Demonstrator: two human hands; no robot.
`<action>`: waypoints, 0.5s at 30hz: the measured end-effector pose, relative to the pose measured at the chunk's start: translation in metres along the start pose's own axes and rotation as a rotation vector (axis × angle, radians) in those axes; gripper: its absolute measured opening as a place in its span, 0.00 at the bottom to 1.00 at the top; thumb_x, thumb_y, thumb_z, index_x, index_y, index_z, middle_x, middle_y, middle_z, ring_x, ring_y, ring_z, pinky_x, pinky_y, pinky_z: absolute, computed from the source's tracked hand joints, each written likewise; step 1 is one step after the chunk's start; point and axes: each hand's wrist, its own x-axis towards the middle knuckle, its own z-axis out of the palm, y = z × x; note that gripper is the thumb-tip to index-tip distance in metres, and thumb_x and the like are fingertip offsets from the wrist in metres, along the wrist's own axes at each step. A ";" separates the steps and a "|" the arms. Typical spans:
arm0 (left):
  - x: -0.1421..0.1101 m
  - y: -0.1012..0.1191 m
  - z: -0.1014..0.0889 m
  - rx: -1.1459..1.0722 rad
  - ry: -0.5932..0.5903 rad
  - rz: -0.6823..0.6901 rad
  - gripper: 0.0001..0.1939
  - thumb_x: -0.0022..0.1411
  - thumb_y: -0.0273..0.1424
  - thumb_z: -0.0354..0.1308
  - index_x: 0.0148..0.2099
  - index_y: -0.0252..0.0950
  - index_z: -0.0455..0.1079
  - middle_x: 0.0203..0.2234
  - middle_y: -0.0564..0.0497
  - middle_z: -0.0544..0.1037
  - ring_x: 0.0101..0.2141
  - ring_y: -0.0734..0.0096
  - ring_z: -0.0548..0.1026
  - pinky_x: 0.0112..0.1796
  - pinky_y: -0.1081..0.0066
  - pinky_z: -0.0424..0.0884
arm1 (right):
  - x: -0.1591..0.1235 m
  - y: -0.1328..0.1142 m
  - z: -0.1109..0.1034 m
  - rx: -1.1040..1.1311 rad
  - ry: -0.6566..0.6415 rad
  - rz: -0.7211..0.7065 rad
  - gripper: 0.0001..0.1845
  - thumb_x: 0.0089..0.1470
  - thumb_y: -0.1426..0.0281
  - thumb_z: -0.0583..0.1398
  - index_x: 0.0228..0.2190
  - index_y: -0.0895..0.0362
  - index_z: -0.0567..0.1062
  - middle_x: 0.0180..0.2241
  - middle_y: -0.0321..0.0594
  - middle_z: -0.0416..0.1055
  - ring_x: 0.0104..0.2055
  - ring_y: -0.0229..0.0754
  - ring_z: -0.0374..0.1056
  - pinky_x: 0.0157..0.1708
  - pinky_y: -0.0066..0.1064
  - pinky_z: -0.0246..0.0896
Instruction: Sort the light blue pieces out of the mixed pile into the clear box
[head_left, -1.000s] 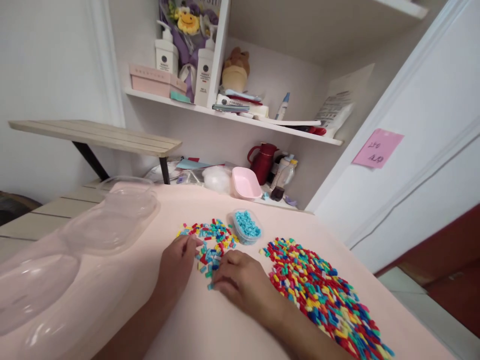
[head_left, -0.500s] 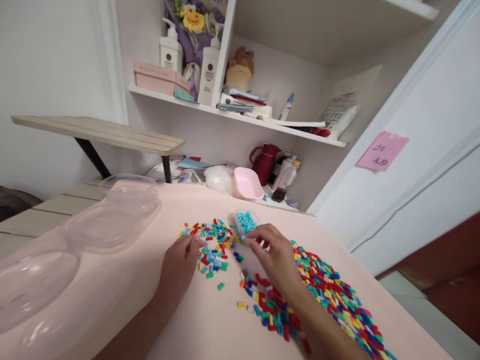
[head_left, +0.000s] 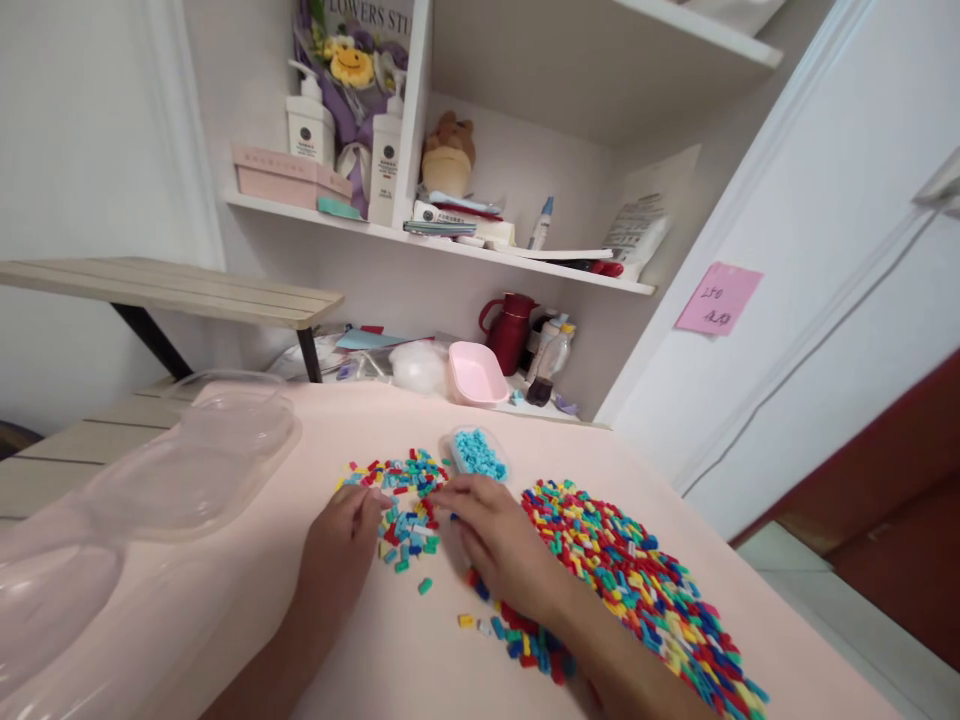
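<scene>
My left hand (head_left: 343, 540) rests at the left side of a small pile of mixed toy bricks (head_left: 409, 530), its thumb and fingertips pressed together. Whatever they may pinch is too small to make out. My right hand (head_left: 499, 535) reaches over the right side of that pile, fingers stretched out and thumb apart, with nothing visible held. Just beyond its knuckles sits a small clear container of light blue bricks (head_left: 478, 453). A large spread of multicoloured bricks (head_left: 622, 560) lies to the right, and more bricks (head_left: 525, 640) are partly hidden under my right forearm.
Clear plastic packaging (head_left: 172, 475) lies along the table's left side. At the back stand a pink tub (head_left: 478, 375), a red jug (head_left: 510, 333) and bottles (head_left: 553, 355). A wooden stand (head_left: 172, 290) is at the left, and a shelf (head_left: 450, 245) hangs above the back edge.
My right hand has moved from the rim of the clear container down and left to the small pile, and its pinch has opened. My left hand stays beside the pile. The view has shifted.
</scene>
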 end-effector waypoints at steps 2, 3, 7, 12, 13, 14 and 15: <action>0.001 -0.001 -0.001 0.004 0.008 0.004 0.17 0.60 0.40 0.46 0.34 0.40 0.75 0.34 0.50 0.80 0.36 0.63 0.77 0.36 0.68 0.71 | -0.001 -0.004 0.010 -0.049 -0.117 -0.047 0.27 0.56 0.78 0.54 0.56 0.50 0.67 0.54 0.44 0.67 0.54 0.46 0.63 0.54 0.40 0.59; 0.001 -0.001 -0.001 0.004 0.009 0.004 0.17 0.60 0.40 0.46 0.34 0.40 0.75 0.34 0.50 0.80 0.36 0.63 0.77 0.36 0.67 0.71 | -0.002 -0.004 0.014 -0.061 -0.161 -0.064 0.28 0.56 0.78 0.54 0.58 0.50 0.65 0.55 0.44 0.66 0.55 0.47 0.62 0.54 0.40 0.58; 0.000 0.001 -0.001 0.014 -0.017 -0.009 0.17 0.60 0.41 0.45 0.32 0.40 0.74 0.30 0.51 0.79 0.32 0.64 0.77 0.34 0.68 0.70 | -0.004 0.001 0.017 -0.040 -0.214 -0.062 0.24 0.55 0.79 0.54 0.52 0.50 0.71 0.51 0.42 0.70 0.53 0.44 0.64 0.54 0.38 0.58; -0.003 0.004 0.000 0.013 -0.025 -0.026 0.19 0.60 0.43 0.45 0.31 0.40 0.73 0.24 0.52 0.78 0.28 0.65 0.77 0.32 0.68 0.70 | -0.003 0.008 -0.001 0.081 -0.233 0.057 0.18 0.58 0.79 0.52 0.42 0.51 0.77 0.42 0.38 0.75 0.44 0.39 0.70 0.47 0.30 0.63; -0.003 0.004 0.000 -0.006 -0.036 -0.027 0.19 0.60 0.43 0.46 0.31 0.40 0.73 0.24 0.52 0.77 0.27 0.65 0.77 0.32 0.68 0.70 | -0.003 0.008 -0.003 0.086 -0.216 0.092 0.18 0.58 0.78 0.52 0.43 0.51 0.76 0.43 0.38 0.75 0.45 0.39 0.70 0.47 0.31 0.63; -0.003 0.004 0.000 -0.027 -0.054 -0.026 0.19 0.60 0.43 0.46 0.31 0.40 0.73 0.24 0.52 0.77 0.27 0.66 0.77 0.32 0.68 0.70 | -0.003 0.008 -0.004 0.085 -0.193 0.119 0.18 0.59 0.77 0.53 0.44 0.50 0.75 0.43 0.38 0.74 0.45 0.40 0.70 0.47 0.31 0.63; -0.003 0.005 0.001 -0.046 -0.074 -0.021 0.19 0.60 0.43 0.46 0.31 0.40 0.73 0.24 0.52 0.78 0.27 0.66 0.77 0.32 0.68 0.70 | -0.003 0.007 -0.004 0.081 -0.176 0.132 0.17 0.59 0.77 0.53 0.45 0.50 0.75 0.44 0.38 0.74 0.46 0.40 0.70 0.47 0.31 0.63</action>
